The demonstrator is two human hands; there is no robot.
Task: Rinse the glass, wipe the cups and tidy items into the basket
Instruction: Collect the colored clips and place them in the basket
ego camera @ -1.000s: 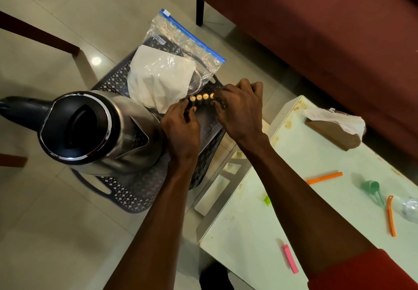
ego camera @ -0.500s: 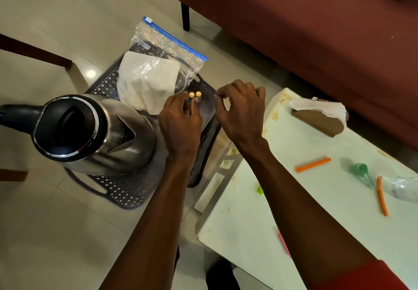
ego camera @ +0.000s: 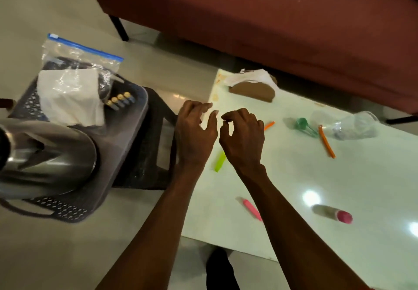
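Observation:
A dark perforated basket sits on a stool at the left. It holds a steel kettle, a zip bag with white cloth inside, and a row of batteries. My left hand and my right hand hover side by side over the left end of the white table. Both are empty with fingers loosely curled. On the table lie a green clip, two orange clips, a pink clip, a green scoop and a clear plastic cup on its side.
A brown tissue holder with white tissue stands at the table's far left corner. A small tube with a pink cap lies near the front right. A dark red sofa runs behind the table.
Both hands let go of the batteries in the basket and moved right, to above the table. The view swung right with them.

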